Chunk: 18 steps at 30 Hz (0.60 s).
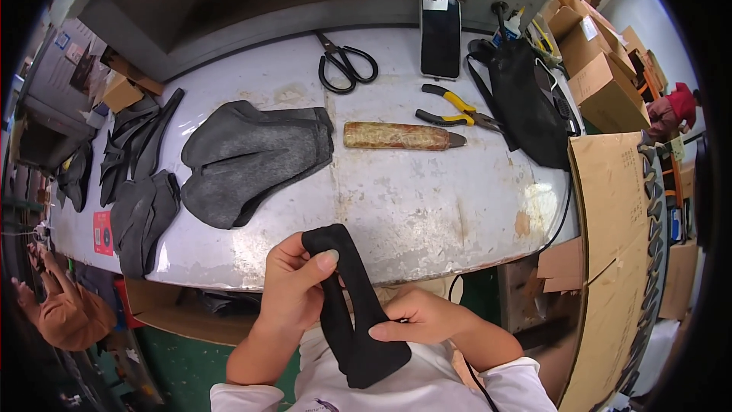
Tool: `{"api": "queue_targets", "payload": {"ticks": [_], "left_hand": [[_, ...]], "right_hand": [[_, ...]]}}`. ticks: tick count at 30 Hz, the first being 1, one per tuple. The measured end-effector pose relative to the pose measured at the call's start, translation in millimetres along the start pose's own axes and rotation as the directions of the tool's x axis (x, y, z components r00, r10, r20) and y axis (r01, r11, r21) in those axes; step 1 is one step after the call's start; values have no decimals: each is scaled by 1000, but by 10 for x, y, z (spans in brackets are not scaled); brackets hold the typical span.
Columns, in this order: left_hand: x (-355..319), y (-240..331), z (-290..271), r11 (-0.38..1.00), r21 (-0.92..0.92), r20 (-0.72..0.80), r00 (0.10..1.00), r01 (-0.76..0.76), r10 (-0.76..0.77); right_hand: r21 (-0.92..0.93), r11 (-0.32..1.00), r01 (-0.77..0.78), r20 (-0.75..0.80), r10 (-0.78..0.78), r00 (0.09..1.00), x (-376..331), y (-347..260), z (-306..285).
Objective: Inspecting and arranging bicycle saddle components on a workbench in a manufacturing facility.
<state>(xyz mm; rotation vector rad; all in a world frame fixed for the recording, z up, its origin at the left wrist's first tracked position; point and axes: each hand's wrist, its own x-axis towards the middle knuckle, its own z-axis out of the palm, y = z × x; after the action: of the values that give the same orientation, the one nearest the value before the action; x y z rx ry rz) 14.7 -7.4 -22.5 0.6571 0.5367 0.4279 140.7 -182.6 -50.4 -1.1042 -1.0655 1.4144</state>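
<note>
Black fabric strip point(351, 297), long axis running away from the body, is pinched near its top by the left hand point(293, 290) and apparently lower down by the right hand point(419, 319).

Black fabric piece point(352, 305), grey felt stack point(252, 156), yellow-handled pliers point(456, 113), black scissors point(347, 65), white worn table point(427, 198).
</note>
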Motion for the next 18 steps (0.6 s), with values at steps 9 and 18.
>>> {"api": "queue_targets", "payload": {"ticks": [9, 18], "left_hand": [[8, 75, -123, 997, 34, -13, 998, -64, 65], [5, 46, -101, 999, -4, 122, 992, 41, -40]], "right_hand": [[43, 999, -26, 133, 20, 991, -42, 32, -75], [782, 623, -6, 34, -33, 999, 32, 150, -3]]}}
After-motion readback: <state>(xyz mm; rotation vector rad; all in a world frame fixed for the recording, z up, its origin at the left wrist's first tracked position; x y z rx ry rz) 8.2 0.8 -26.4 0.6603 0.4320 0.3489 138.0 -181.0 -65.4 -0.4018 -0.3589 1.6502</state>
